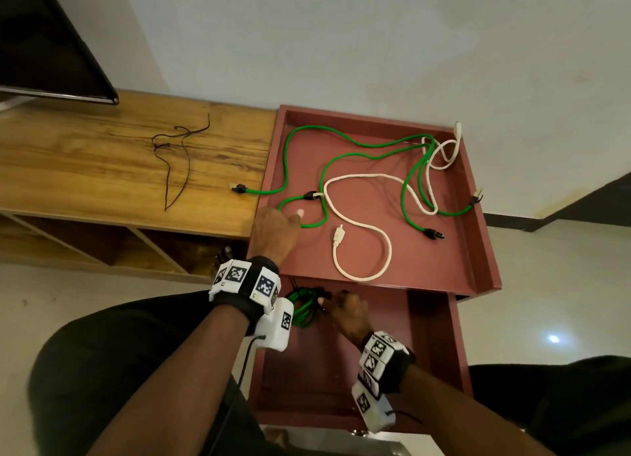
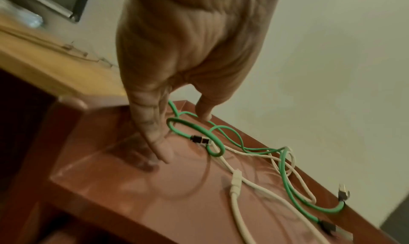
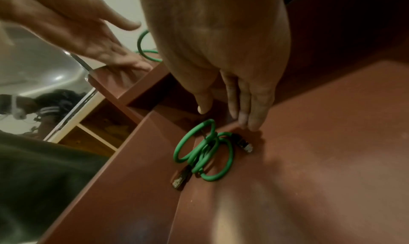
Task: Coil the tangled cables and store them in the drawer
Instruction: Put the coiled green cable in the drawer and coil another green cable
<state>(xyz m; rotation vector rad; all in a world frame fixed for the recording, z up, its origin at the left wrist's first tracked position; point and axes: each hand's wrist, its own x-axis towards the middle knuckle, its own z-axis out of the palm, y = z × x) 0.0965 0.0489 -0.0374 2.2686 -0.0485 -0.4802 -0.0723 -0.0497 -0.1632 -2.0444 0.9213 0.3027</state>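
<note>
Tangled green cables (image 1: 345, 138) and a white cable (image 1: 382, 237) sprawl over the red cabinet top (image 1: 478, 250), which has a raised rim. My left hand (image 1: 283, 223) is open at the top's near left corner. Its fingers (image 2: 159, 148) are straight and touch the red surface beside a green loop (image 2: 190, 125). Below, the red drawer (image 1: 433, 353) stands pulled out. A coiled green cable (image 3: 205, 153) lies at its back left. My right hand (image 3: 225, 118) hovers just above the coil with straight fingers and holds nothing.
A wooden shelf unit (image 1: 102, 155) adjoins the cabinet on the left; on it lie a thin black cord (image 1: 177, 161) and one green cable's plug (image 1: 239, 188). A dark screen (image 1: 51, 45) stands at the far left. My knees flank the drawer.
</note>
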